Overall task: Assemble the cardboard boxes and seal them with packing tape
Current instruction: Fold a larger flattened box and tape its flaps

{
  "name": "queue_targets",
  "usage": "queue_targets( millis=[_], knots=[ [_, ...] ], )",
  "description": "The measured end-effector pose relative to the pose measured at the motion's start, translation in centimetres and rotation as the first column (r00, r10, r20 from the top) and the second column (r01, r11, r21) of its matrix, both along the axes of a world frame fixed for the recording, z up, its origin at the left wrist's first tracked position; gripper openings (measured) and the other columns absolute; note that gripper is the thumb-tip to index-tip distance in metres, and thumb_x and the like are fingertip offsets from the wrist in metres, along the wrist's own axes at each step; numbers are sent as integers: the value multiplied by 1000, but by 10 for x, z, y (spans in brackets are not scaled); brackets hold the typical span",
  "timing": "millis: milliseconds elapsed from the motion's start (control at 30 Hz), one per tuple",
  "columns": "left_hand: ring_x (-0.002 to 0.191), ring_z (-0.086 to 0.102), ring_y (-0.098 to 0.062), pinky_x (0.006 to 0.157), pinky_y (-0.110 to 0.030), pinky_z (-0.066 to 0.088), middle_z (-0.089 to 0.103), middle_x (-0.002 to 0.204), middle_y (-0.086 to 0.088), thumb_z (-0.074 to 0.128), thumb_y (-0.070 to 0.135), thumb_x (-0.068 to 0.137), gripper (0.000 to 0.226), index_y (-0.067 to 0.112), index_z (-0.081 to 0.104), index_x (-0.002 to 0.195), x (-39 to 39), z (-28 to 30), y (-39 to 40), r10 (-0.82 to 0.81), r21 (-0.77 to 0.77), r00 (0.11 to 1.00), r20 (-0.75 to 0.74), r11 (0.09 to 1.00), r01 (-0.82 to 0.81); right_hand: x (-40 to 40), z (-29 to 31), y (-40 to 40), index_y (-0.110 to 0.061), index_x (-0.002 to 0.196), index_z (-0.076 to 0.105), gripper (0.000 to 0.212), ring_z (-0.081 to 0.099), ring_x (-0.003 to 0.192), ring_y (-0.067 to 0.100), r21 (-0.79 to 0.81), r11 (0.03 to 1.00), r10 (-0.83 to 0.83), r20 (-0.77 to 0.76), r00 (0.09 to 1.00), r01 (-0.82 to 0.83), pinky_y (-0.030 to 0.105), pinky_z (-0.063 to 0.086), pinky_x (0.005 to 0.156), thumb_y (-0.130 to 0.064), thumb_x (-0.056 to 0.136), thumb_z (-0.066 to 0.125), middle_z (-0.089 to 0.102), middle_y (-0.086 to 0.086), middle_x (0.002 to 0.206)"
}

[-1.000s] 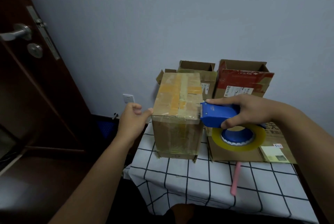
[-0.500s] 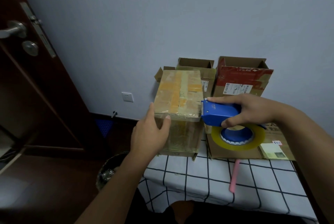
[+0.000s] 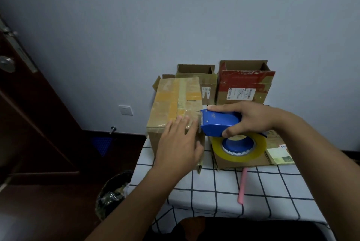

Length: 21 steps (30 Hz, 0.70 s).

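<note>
A closed cardboard box (image 3: 171, 102), its top crossed with clear and yellowish tape, stands upright at the left edge of the checked table (image 3: 214, 192). My left hand (image 3: 179, 143) lies flat over the box's near top edge and front face, fingers straight. My right hand (image 3: 251, 118) grips a blue tape dispenser (image 3: 220, 125) with a yellowish tape roll (image 3: 239, 148) under it. The dispenser's blade end touches the box's right top corner.
Two open cardboard boxes stand against the wall: a plain one (image 3: 196, 83) and a red-printed one (image 3: 245, 85). Flattened cardboard (image 3: 272, 153) lies under the dispenser. A pink stick (image 3: 242, 185) lies on the cloth. A bin (image 3: 112, 194) sits on the floor at left, beside a dark door (image 3: 23, 104).
My left hand moved from beside the box's left side onto its near top edge and front. The dispenser stays at the box's right corner.
</note>
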State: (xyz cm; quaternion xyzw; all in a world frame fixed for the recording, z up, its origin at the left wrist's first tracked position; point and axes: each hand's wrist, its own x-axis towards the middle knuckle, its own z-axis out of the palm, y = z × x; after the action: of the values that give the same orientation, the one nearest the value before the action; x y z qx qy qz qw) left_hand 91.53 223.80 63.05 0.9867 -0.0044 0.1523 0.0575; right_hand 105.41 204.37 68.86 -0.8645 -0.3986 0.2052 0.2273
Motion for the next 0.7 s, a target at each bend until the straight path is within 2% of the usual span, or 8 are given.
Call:
queue_targets(
  millis=[100,167,233,300,367,500,633,700],
  knots=[
    [150,12,-21,122,-40,5,22,161,-4,42,47,98,64,23,20,153,6,-1,-3,3,12,1000,-14,1000,-2,1,-3,-2,-74,129,32,72,57,97,7,27,1000,3,-9,1000,-3,18,44,78,-45,80,77,48,-26,115],
    [144,29,-26,119,-41,18,38,153,-7,55,51,93,67,19,34,147,10,-2,-3,16,28,1000,-26,1000,-15,2,-6,-2,-75,128,33,72,58,99,9,53,999,14,-27,1000,-12,21,47,82,-45,80,77,50,-22,118],
    [126,53,-31,106,-45,39,59,132,-11,73,50,79,67,14,54,132,13,-6,-3,43,47,998,37,998,-44,3,-11,-2,-76,128,34,72,59,101,10,83,997,15,-48,999,-11,26,49,87,-45,80,77,51,-19,121],
    [111,63,-32,95,-47,49,67,116,-12,83,41,71,61,13,63,121,14,-11,-2,63,22,992,105,998,-65,2,-14,-1,-76,127,34,71,59,102,9,118,993,14,-67,998,-6,25,49,88,-43,81,78,50,-20,123],
    [111,63,-31,96,-46,48,67,116,-10,82,36,74,54,16,64,120,15,-11,-1,73,-10,989,128,997,-73,1,-19,-2,-73,128,36,72,59,103,7,160,987,10,-83,996,3,23,48,89,-39,81,78,49,-24,123],
    [112,64,-31,97,-47,48,68,118,-11,80,41,77,46,18,68,115,14,-13,1,100,15,984,147,995,-103,4,-21,-20,-64,131,45,73,62,103,2,295,953,-30,-133,991,69,20,49,88,-30,78,81,55,-19,127],
    [117,60,-28,101,-46,44,65,124,-9,70,46,86,44,22,64,121,16,-13,2,101,6,983,156,995,-103,10,-17,-41,-71,128,42,73,60,107,11,183,982,-25,-98,995,43,33,51,95,-38,76,82,53,-11,132],
    [121,57,-28,105,-46,40,62,129,-8,63,49,89,45,24,60,125,17,-12,0,103,22,985,136,994,-107,10,-13,-45,-75,126,39,71,59,103,11,57,998,-26,-67,997,29,31,51,91,-43,77,80,52,-13,126]
  ],
)
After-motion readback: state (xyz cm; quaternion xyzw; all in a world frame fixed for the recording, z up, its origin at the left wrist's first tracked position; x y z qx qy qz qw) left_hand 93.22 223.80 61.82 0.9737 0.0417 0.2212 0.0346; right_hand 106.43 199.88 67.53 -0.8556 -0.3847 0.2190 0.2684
